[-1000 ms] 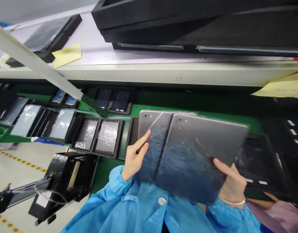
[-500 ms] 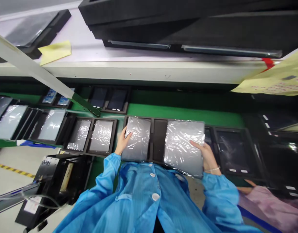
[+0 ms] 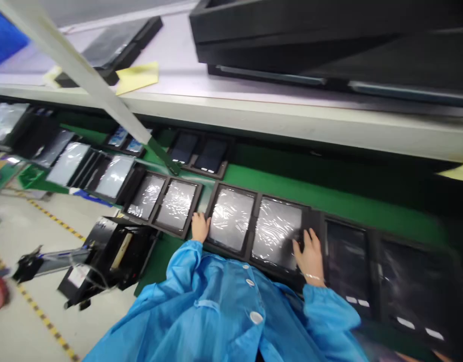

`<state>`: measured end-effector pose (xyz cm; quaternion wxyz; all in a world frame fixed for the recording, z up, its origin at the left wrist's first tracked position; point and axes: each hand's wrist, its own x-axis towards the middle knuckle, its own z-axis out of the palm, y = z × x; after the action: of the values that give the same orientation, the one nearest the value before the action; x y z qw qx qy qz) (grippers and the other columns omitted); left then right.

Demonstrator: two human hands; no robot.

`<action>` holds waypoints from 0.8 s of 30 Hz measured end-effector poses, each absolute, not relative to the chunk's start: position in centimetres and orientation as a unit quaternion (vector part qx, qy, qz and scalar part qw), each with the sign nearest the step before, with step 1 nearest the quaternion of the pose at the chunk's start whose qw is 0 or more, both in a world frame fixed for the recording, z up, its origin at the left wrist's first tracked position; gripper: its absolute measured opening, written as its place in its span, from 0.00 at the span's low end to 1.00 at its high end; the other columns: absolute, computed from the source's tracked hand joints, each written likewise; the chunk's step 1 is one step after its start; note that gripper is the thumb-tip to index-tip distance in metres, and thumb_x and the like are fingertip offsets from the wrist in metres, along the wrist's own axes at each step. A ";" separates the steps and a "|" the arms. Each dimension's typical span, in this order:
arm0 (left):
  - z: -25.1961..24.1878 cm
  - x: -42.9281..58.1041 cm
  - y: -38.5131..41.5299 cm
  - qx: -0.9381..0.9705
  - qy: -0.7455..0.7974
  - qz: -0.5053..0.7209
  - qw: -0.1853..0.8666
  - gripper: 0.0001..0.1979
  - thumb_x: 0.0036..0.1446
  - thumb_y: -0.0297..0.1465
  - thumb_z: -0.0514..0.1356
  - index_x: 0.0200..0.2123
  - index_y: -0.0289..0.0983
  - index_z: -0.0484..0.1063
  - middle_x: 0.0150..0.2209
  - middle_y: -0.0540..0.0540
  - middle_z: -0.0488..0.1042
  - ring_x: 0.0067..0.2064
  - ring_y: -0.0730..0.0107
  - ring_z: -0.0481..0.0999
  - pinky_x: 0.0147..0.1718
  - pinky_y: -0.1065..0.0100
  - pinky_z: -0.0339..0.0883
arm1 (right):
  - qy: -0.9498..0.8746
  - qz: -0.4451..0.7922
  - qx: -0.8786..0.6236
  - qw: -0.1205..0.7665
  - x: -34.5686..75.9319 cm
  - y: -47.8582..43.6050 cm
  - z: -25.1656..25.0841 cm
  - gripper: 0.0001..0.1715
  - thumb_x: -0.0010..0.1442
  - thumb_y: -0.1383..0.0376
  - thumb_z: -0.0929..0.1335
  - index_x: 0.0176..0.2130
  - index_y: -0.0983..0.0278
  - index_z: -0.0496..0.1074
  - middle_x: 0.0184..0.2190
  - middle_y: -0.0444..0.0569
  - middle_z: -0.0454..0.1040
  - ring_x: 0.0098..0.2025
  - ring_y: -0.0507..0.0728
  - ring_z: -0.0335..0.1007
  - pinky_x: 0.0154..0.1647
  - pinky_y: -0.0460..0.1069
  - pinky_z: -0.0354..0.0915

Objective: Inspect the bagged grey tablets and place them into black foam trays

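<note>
In the head view, a black two-bay tray (image 3: 251, 221) lies in front of my body on the green surface. In its left bay is a flat, dark-screened panel (image 3: 232, 217) in shiny, wrinkled clear film. The right bay bears a second film-covered panel (image 3: 277, 232). My left hand (image 3: 200, 227) has its fingers curled at the tray's left edge. Over the right edge, beside the second panel, my right hand (image 3: 309, 254) is open with thumb and fingers apart. Whether its fingertips press on the tray I cannot tell.
Another two-bay tray (image 3: 191, 227) with film-covered panels lies to the left. To the right is a tray of dark panels (image 3: 347, 261). A white shelf edge (image 3: 254, 113) crosses above, and a slanting white post (image 3: 80, 70) comes down at left. A black machine (image 3: 114, 251) stands lower left.
The right panel, earlier lifted in my right hand, now lies in its bay, and that hand has let go. My left hand has shifted from the left panel to the tray's edge. The view has turned.
</note>
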<state>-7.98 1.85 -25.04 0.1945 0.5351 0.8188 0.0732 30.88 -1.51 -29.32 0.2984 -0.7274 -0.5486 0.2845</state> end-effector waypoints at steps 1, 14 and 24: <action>-25.4 -7.8 1.2 0.524 0.827 0.055 0.198 0.19 0.70 0.36 0.60 0.57 0.31 0.72 0.56 0.31 0.76 0.57 0.51 0.78 0.56 0.47 0.75 | -0.559 0.276 -0.725 0.292 30.8 -2.5 -29.6 0.45 0.66 0.46 0.61 0.64 0.78 0.67 0.73 0.75 0.53 0.76 0.76 0.47 0.76 0.69 0.50; -21.3 -20.6 0.0 0.520 0.842 0.048 0.137 0.20 0.75 0.40 0.52 0.62 0.37 0.68 0.53 0.34 0.81 0.54 0.51 0.83 0.49 0.62 0.74 | -0.615 0.239 -0.731 0.174 24.8 -2.1 -34.0 0.57 0.65 0.34 0.57 0.62 0.83 0.67 0.46 0.76 0.74 0.52 0.80 0.73 0.53 0.74 0.69; -22.2 -35.4 0.1 0.504 0.858 0.030 0.095 0.21 0.72 0.41 0.53 0.58 0.34 0.71 0.43 0.35 0.84 0.47 0.48 0.84 0.43 0.61 0.72 | -0.693 0.289 -0.659 -0.043 11.1 1.3 -30.4 0.19 0.69 0.54 0.72 0.51 0.65 0.75 0.50 0.52 0.77 0.53 0.62 0.75 0.58 0.63 0.71</action>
<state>-35.43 0.09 -22.23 0.0953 0.5039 0.8580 0.0303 11.08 1.27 -30.40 -0.0434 -0.6594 -0.6929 0.2885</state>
